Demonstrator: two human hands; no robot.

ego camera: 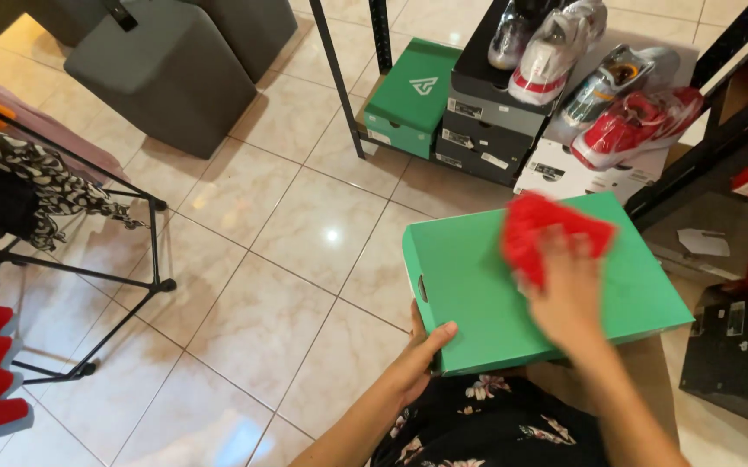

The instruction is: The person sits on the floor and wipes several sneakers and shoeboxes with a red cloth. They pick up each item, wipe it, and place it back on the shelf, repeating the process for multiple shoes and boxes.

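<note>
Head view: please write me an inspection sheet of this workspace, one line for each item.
Surface: glossy beige floor tiles; the green box rests over the person's lap.
Job's things: green box, lid closed; red cloth pressed on the lid.
Clutter: stacked shoe boxes with wrapped red and white shoes on top; second green box.
Grips: left hand holds the box's near corner; right hand, blurred, lies on the cloth.
Cables: nothing seen.
Surroundings: black clothes rack, grey stools, black shelf frame.
</note>
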